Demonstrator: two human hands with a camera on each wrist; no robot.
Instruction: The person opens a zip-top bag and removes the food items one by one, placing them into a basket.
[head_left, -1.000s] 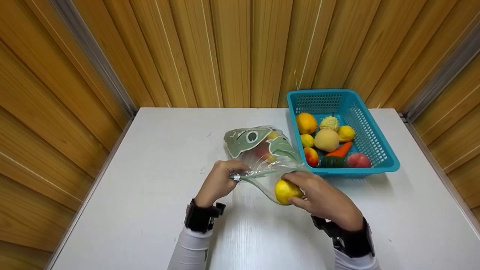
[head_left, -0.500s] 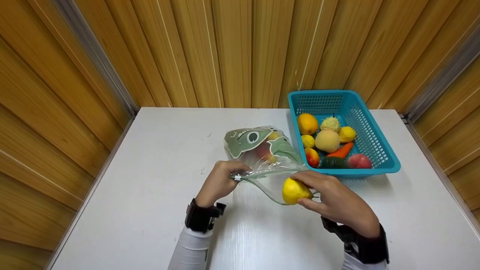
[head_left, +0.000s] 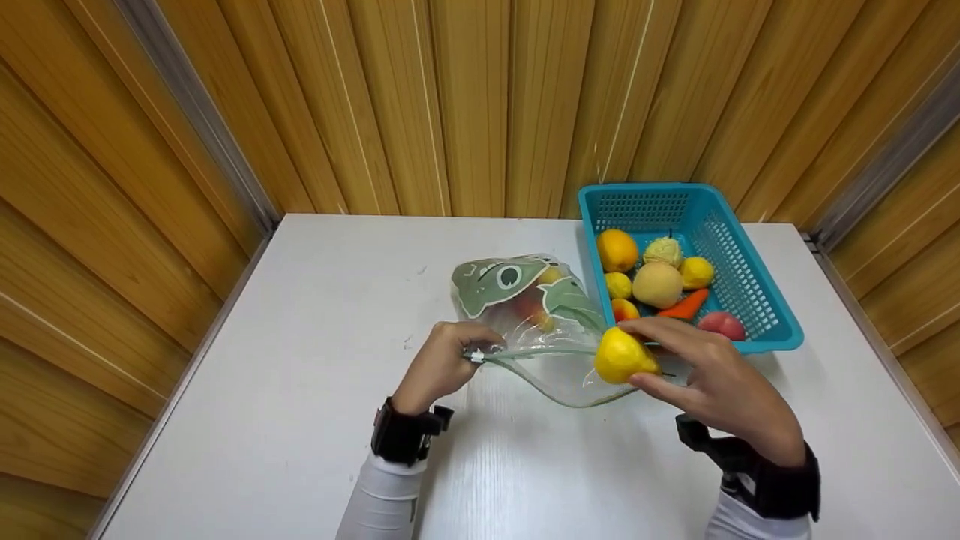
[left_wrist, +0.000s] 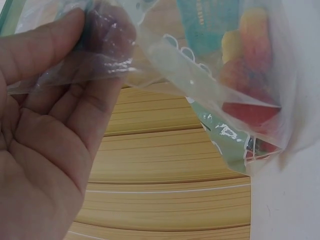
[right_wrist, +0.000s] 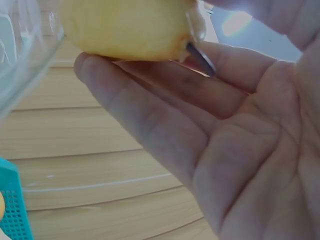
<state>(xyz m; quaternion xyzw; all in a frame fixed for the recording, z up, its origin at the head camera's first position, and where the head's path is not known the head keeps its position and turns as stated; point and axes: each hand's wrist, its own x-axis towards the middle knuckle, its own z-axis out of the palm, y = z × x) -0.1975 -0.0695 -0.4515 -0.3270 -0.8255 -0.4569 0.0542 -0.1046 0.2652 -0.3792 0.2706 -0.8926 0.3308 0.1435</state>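
A yellow pear [head_left: 622, 355] with a dark stem sits between the thumb and fingers of my right hand [head_left: 716, 375], over the right end of the bag's mouth. In the right wrist view the same pear [right_wrist: 125, 30] is held by its sides, stem toward the palm. My left hand [head_left: 450, 360] pinches the left corner of a clear zip bag [head_left: 555, 379] beside its white slider. Green animal print with a big eye covers the bag's far part. Red and yellow fruit [left_wrist: 247, 90] shows through the plastic in the left wrist view.
A teal basket [head_left: 757, 292] stands right of the bag. In it lie an orange [head_left: 617, 250], a carrot [head_left: 684, 306], a pink peach [head_left: 722, 325] and several other fruits. Wood-patterned panels [head_left: 465, 105] bound the white table [head_left: 330, 300] at the back and sides.
My right hand has moved right and a little away from me with the pear, from the bag's mouth toward the basket's near edge. My left hand stays at the bag's corner.
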